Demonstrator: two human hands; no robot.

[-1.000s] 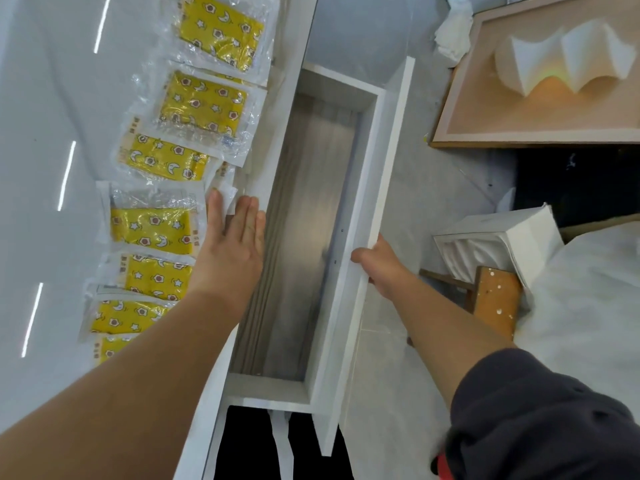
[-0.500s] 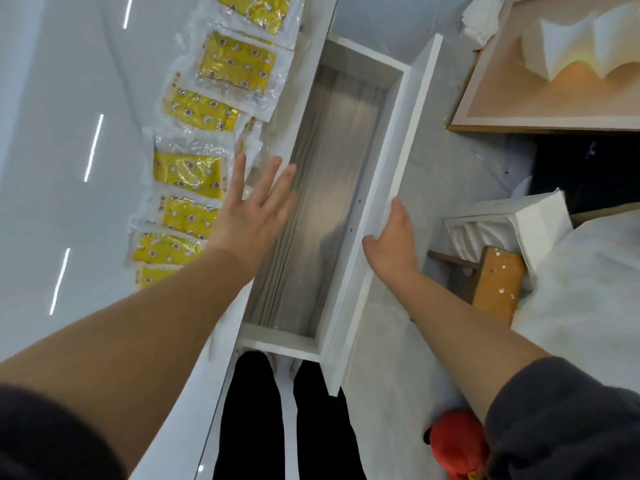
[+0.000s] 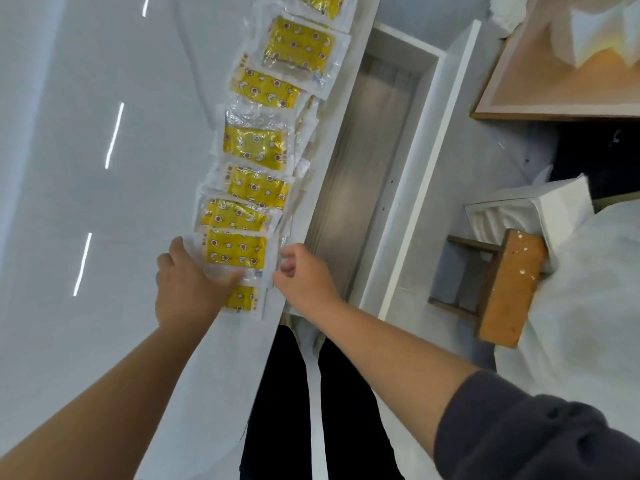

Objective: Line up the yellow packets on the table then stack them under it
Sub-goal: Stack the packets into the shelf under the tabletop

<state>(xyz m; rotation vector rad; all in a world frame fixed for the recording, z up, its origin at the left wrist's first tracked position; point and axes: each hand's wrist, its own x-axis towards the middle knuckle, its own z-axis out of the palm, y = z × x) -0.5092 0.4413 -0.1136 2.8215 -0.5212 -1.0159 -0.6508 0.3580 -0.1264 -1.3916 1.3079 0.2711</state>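
An open drawer (image 3: 424,174) juts out from under the glossy white table (image 3: 86,202), its grey wood-grain floor bare between white walls. On the far side of the drawer from the table stand a paint-flecked wooden stool (image 3: 509,285) and a white wrapped box (image 3: 540,209). Beyond the drawer's far right corner lies a wooden-framed panel (image 3: 554,81) holding a white wavy relief. At the drawer's near end the person's black trousers (image 3: 277,393) show, and a dark sleeve (image 3: 536,438) covers the right upper arm. The row of yellow packets (image 3: 256,147) lies on the table just left of the drawer, running along its length, each overlapping the next. Both hands meet at one yellow packet (image 3: 236,251) near the drawer's near end. The left hand (image 3: 188,285) sits at this packet's corner farthest from the drawer, one finger straight up along its outer edge and the thumb at the clear near seam. The hand partly covers the last packet (image 3: 240,298). The right hand (image 3: 304,275) hangs over the table edge beside the drawer, fingers curled, its fingertips (image 3: 287,266) at the packet's drawer-side border. Whether either hand actually pinches the wrapper I cannot tell — the clear plastic blurs there.
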